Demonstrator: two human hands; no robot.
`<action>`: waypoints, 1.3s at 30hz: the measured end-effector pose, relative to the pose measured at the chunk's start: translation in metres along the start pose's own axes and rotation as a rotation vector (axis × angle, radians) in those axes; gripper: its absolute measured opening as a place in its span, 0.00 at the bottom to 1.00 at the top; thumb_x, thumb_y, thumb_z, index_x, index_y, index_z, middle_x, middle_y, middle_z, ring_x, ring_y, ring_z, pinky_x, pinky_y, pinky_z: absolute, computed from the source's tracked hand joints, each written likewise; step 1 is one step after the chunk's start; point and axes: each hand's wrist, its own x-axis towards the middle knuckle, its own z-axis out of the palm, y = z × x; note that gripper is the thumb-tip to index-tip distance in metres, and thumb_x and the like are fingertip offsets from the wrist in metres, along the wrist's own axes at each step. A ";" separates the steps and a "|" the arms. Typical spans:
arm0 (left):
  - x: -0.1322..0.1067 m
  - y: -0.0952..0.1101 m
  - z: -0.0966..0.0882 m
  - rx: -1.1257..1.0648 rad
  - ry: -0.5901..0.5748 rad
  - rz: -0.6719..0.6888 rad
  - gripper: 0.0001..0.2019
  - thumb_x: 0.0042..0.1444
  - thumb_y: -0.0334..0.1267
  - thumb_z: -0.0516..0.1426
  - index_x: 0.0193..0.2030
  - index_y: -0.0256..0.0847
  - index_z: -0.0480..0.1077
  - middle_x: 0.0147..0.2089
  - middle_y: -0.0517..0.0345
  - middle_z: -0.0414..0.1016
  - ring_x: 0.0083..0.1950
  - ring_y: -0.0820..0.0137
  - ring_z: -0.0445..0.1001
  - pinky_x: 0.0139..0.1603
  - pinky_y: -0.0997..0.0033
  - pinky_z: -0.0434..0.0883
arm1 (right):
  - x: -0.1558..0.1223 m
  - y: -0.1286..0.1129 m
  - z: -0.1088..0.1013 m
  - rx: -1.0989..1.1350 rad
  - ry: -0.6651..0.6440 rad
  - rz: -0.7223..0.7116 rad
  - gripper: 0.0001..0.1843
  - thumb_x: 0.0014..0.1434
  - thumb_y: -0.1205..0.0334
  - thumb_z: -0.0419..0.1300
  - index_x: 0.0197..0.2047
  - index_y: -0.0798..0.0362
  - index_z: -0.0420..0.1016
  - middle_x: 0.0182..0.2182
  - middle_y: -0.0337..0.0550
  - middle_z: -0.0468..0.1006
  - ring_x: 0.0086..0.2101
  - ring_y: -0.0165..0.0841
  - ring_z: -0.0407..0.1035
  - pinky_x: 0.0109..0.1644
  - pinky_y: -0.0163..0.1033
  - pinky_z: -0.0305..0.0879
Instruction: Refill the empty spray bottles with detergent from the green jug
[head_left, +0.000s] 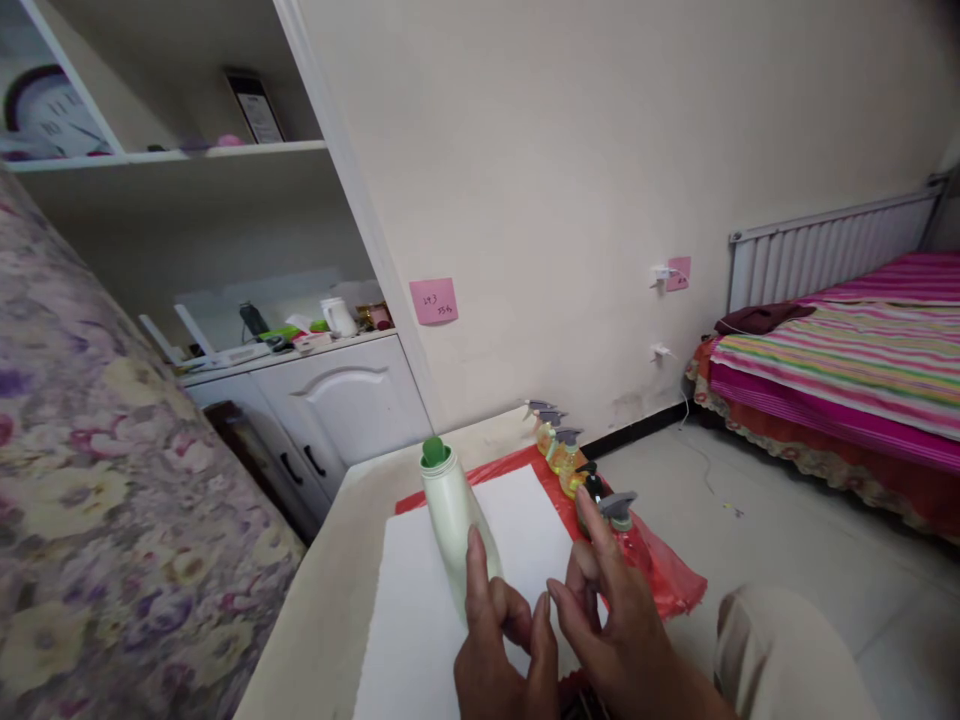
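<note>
My left hand (499,640) is wrapped round the lower part of a pale green bottle (450,510) with a green cap, held upright over a white sheet (420,620). My right hand (607,620) is just to its right, fingers loosely spread, with one fingertip near a grey spray head (618,507) on a bottle that is partly hidden. It holds nothing that I can see.
Three small amber spray bottles (559,445) stand on a red plastic bag (660,575) at the far right of the low table (330,590). A floral mattress (97,480) is at left, white cabinets (330,400) behind, a striped bed (847,360) at right.
</note>
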 end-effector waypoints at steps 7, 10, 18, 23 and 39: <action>0.004 -0.002 0.006 -0.005 -0.018 -0.071 0.38 0.58 0.44 0.54 0.71 0.39 0.42 0.21 0.72 0.59 0.21 0.73 0.65 0.30 0.73 0.67 | 0.000 0.011 0.000 -0.031 -0.035 0.038 0.41 0.61 0.68 0.52 0.71 0.46 0.35 0.23 0.29 0.64 0.22 0.28 0.62 0.29 0.35 0.65; 0.007 -0.002 0.007 0.003 -0.040 -0.096 0.38 0.58 0.44 0.54 0.72 0.40 0.41 0.21 0.73 0.58 0.21 0.74 0.64 0.29 0.73 0.67 | 0.002 0.012 0.000 -0.040 -0.042 0.043 0.41 0.62 0.68 0.51 0.71 0.47 0.34 0.23 0.29 0.64 0.21 0.28 0.62 0.29 0.34 0.65; 0.011 -0.009 0.012 0.011 -0.068 -0.110 0.38 0.58 0.45 0.54 0.71 0.38 0.42 0.22 0.72 0.60 0.22 0.73 0.65 0.31 0.72 0.67 | 0.009 0.018 -0.002 -0.086 -0.045 0.045 0.42 0.62 0.67 0.51 0.71 0.49 0.31 0.22 0.28 0.63 0.21 0.28 0.62 0.28 0.34 0.63; 0.014 -0.013 0.014 0.036 -0.074 -0.108 0.37 0.59 0.46 0.53 0.71 0.38 0.43 0.22 0.72 0.60 0.22 0.73 0.65 0.31 0.72 0.67 | 0.011 0.025 -0.003 -0.089 -0.071 0.077 0.42 0.62 0.67 0.52 0.71 0.50 0.32 0.23 0.29 0.64 0.22 0.29 0.62 0.28 0.35 0.63; 0.021 -0.019 0.008 0.130 -0.094 -0.118 0.33 0.60 0.46 0.51 0.70 0.37 0.47 0.23 0.70 0.60 0.22 0.72 0.64 0.28 0.73 0.66 | 0.012 0.034 -0.006 -0.164 -0.144 0.094 0.40 0.62 0.67 0.51 0.71 0.51 0.32 0.25 0.32 0.68 0.24 0.32 0.65 0.31 0.38 0.62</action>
